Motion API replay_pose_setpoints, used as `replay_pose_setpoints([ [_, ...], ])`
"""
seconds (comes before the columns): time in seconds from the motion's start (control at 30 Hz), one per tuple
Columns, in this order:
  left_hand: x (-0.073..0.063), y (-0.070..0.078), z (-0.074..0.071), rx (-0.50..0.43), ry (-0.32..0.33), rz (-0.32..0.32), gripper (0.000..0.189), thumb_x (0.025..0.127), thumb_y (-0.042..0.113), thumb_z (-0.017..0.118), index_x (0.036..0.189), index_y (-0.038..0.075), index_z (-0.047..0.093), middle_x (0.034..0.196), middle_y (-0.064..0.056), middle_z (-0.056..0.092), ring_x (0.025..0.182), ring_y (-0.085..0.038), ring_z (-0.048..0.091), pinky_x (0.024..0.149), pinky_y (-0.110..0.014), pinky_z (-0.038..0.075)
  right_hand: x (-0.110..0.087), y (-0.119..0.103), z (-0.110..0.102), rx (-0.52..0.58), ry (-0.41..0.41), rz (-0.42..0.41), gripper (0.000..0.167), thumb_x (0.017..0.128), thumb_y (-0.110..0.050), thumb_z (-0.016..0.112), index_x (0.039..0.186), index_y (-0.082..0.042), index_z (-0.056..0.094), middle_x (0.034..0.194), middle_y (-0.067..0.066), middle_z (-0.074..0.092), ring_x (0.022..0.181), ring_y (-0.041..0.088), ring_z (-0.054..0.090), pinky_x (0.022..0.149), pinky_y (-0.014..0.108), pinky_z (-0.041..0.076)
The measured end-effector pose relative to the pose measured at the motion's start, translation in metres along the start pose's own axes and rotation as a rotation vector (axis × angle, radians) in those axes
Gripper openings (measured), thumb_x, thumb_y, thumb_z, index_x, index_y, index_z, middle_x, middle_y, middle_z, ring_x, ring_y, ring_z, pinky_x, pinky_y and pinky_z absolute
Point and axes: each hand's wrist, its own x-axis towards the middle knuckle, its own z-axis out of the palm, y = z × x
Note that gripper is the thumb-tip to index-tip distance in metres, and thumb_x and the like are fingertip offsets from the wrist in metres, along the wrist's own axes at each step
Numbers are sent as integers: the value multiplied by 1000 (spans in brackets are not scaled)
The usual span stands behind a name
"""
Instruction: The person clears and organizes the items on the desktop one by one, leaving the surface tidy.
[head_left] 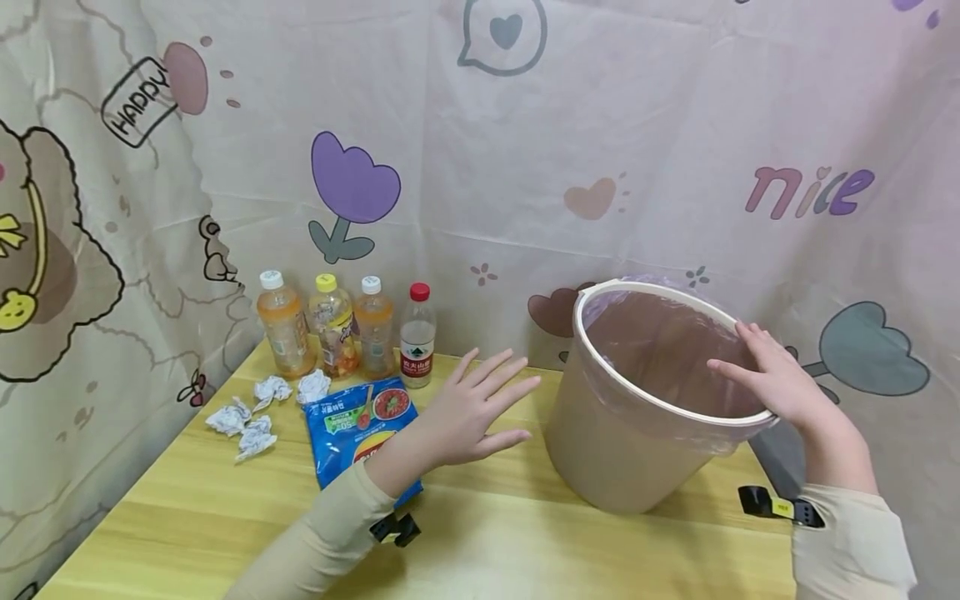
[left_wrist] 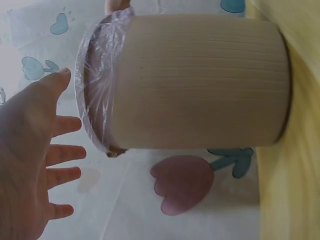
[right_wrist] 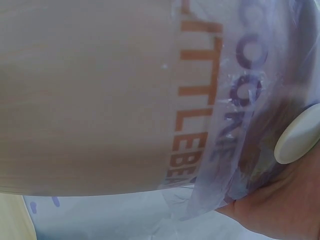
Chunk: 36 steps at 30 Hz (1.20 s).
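A beige trash bin (head_left: pixel 630 450) stands upright on the table, lined with a thin clear plastic bag (left_wrist: pixel 107 65) folded over its pale rim (head_left: pixel 637 392). My right hand (head_left: pixel 787 387) rests on the bin's right rim, fingers fairly straight, thumb over the opening. In the right wrist view, part of that hand (right_wrist: pixel 280 207) shows beside the liner. My left hand (head_left: pixel 468 417) is held in the air with fingers spread and holds nothing, left of the bin. Its forearm overlaps a blue chip packet (head_left: pixel 337 442) in the head view.
Several plastic bottles stand at the back left, among them a red-capped water bottle (head_left: pixel 417 342) and a yellow-capped bottle (head_left: pixel 333 329). Several crumpled paper balls (head_left: pixel 255 437) lie in front of them. A printed curtain (head_left: pixel 480 167) hangs behind the wooden table (head_left: pixel 187 517).
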Motion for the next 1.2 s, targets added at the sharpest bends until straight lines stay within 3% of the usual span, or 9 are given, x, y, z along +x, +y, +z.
replay_pose_setpoints([
  [0.13, -21, -2, -1, 24, -36, -45, 66, 95, 67, 37, 147, 26, 43, 154, -4, 43, 145, -27, 36, 116, -60, 26, 0, 1, 0, -4, 0, 2, 88, 98, -48, 45, 154, 1, -3, 156, 33, -13, 144, 54, -14, 103, 80, 4],
  [0.4, -61, -11, -3, 68, -114, -130, 73, 87, 63, 57, 149, 27, 41, 155, -5, 41, 146, -27, 33, 116, -61, 25, -1, -1, 1, -5, 5, 11, 89, 98, -49, 45, 154, 1, -2, 156, 33, -12, 144, 54, -13, 104, 80, 4],
  [0.7, -102, -20, -2, 93, -196, -250, 75, 87, 67, 55, 149, 28, 39, 156, -7, 38, 145, -30, 35, 116, -61, 22, 0, -2, 1, 10, 4, -4, 88, 98, -47, 46, 154, 1, -2, 156, 33, -12, 144, 53, -13, 104, 79, 3],
  [1.0, -137, -21, 10, 62, -250, -344, 79, 85, 69, 56, 149, 26, 39, 155, -9, 40, 146, -33, 32, 114, -65, 22, 0, -1, 1, 17, 2, 0, 88, 98, -49, 46, 154, 1, -2, 156, 33, -11, 144, 53, -13, 105, 79, 3],
  [1.2, -151, -19, 16, -63, -378, -441, 80, 83, 58, 66, 150, 23, 39, 153, -13, 42, 143, -37, 36, 113, -66, 22, 0, 0, 0, 20, 8, -10, 88, 98, -47, 46, 154, 2, -1, 156, 34, -10, 144, 53, -13, 106, 78, 4],
])
